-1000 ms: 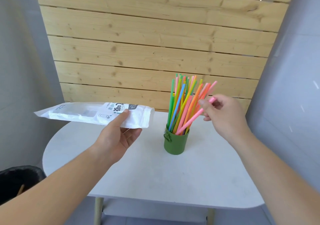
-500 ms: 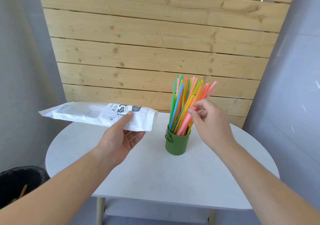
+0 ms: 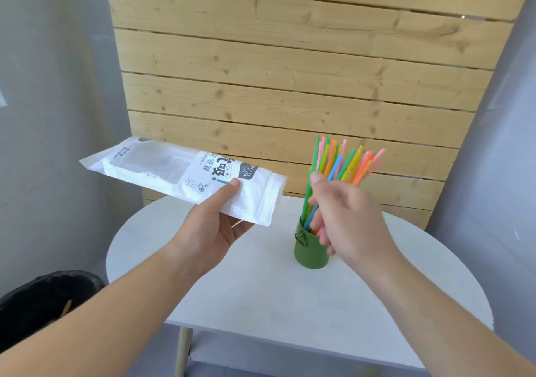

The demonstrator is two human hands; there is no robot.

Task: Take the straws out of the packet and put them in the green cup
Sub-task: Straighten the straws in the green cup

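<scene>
A white table (image 3: 261,304) bears the green cup (image 3: 310,254). Left of the cup, the packet (image 3: 162,170) hangs in the air, pinched by the left hand (image 3: 211,228). The right hand (image 3: 351,223), blurred, fingers loosely apart, overlaps the cup, where coloured straws (image 3: 345,162) stand.

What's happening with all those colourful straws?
A person is putting straws into a cup. Their left hand holds a white straw packet in the air above the white table. Their right hand is right at the bunch of straws standing in the green cup. It is too blurred to tell whether it grips one.
</scene>
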